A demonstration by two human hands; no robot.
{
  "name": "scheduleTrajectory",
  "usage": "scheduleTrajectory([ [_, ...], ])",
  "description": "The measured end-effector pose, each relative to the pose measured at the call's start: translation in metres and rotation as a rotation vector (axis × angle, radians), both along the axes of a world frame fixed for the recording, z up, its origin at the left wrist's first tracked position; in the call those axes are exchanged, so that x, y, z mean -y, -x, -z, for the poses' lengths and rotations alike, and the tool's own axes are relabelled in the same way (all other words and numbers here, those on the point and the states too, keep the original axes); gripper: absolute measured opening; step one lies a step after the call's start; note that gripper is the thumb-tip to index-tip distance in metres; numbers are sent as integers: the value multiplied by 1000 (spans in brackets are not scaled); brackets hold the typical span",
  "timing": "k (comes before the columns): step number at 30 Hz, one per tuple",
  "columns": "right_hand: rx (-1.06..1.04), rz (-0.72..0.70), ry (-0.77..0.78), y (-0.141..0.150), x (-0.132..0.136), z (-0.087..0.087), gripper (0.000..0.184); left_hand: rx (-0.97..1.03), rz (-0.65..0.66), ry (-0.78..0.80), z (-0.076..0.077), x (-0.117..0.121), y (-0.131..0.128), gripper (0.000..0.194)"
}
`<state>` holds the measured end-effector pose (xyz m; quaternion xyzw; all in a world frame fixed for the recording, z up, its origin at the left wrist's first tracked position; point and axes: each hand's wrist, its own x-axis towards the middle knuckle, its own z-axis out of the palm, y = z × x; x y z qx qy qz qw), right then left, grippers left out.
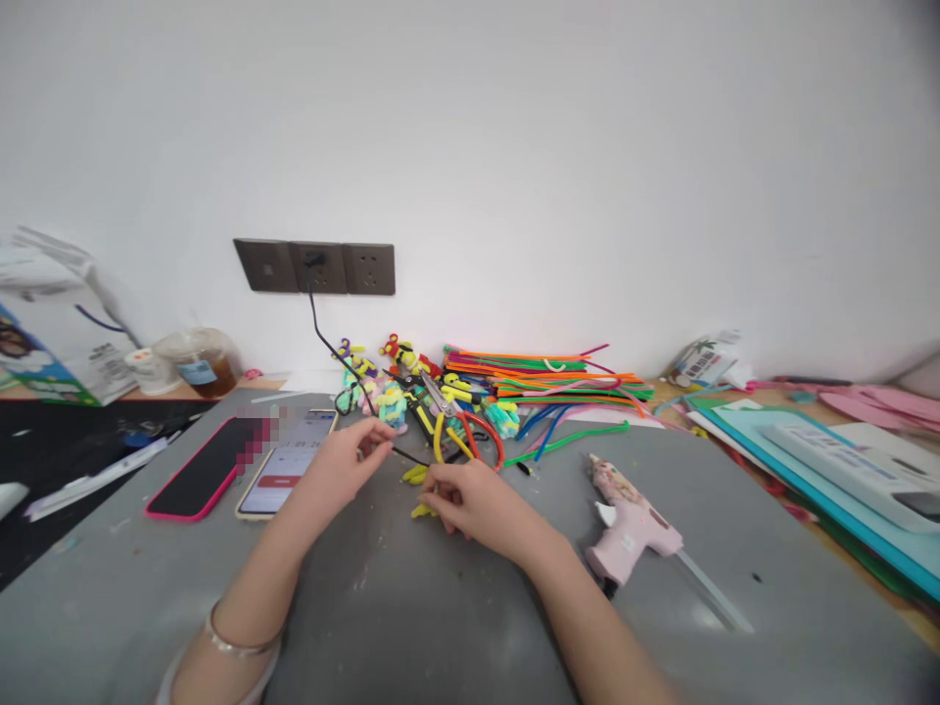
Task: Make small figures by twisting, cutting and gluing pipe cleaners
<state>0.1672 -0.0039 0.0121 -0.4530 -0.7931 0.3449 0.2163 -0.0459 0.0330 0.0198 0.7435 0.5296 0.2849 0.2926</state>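
Note:
My left hand point(357, 455) is raised just above the grey table, thumb and fingertips closed together; what they hold, if anything, I cannot make out. A thin black strand point(411, 457) runs from its fingertips toward my right hand point(466, 499). Whether this is part of the power cord point(339, 345) passing behind the left hand, I cannot tell. My right hand is curled low over the table, its fingertips pinched at a small yellow fuzzy piece point(423, 511). Another yellow fuzzy piece point(415, 474) lies just behind it. Orange-and-yellow-handled pliers point(485, 436) rest beyond my right hand.
Bundled coloured pipe cleaners point(543, 377) lie along the wall beside small fuzzy figures point(397, 352). A pink glue gun point(632, 524) with its glue stick sits at right. Two phones point(206, 475) lie left. A drink cup point(202, 362) stands back left; folders point(829, 480) are far right.

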Motion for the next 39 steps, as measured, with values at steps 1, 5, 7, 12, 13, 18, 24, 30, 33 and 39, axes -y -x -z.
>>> scheduleTrajectory([
  [1,2,2,-2,0,0,0,16,-53,2,8,0,-1,3,21],
  [5,15,19,-6,0,-1,1,16,-219,-16,0,2,-3,10,19],
  [7,18,23,-11,0,-1,2,19,-255,-36,-34,3,-4,10,21],
  [12,9,32,-31,-1,-2,3,26,-282,46,-85,7,0,1,24],
  [13,6,31,-31,-1,-2,3,26,-272,95,-54,8,1,-2,24],
  [18,-7,1,-37,0,-1,3,25,-305,93,25,13,9,-19,17],
  [24,5,-15,-39,1,1,1,26,-325,88,32,14,12,-26,8],
  [30,-33,134,-153,0,-6,6,20,-271,84,41,9,10,-18,7],
  [33,-121,212,-209,-1,-10,11,13,-170,111,65,8,7,-12,7],
  [39,-154,224,-208,-1,-11,14,11,-66,181,121,14,4,-8,20],
])
